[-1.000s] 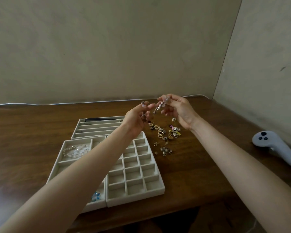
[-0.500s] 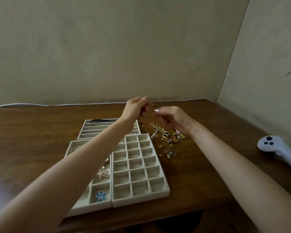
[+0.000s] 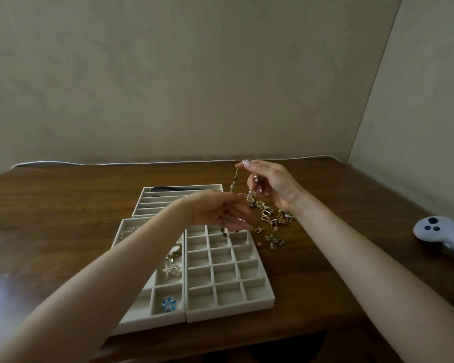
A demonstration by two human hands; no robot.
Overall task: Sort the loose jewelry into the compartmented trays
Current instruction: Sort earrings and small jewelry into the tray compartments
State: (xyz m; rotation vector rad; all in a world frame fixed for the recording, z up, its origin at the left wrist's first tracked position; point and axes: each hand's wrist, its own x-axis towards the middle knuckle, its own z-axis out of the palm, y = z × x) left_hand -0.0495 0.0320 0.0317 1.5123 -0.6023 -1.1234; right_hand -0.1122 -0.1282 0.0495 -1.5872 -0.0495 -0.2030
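Now the pink-beaded strand (image 3: 233,185) is dangled from the right hand's (image 3: 270,184) pinching fingers (image 3: 247,163), just left of the loose gold-toned pile (image 3: 270,218). It has been released by the left hand (image 3: 220,214), spread open beneath. Traying is judged next.

Loose jewelry (image 3: 271,224) right of trays (image 3: 231,268), controller (image 3: 440,231) far right

Right hand (image 3: 273,184) raised, beaded strand (image 3: 233,185) now dangling, left hand (image 3: 220,214) opened beneath

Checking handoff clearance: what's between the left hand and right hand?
Head view: a beaded strand, pinched by the right hand, hangs down between them toward the left hand.
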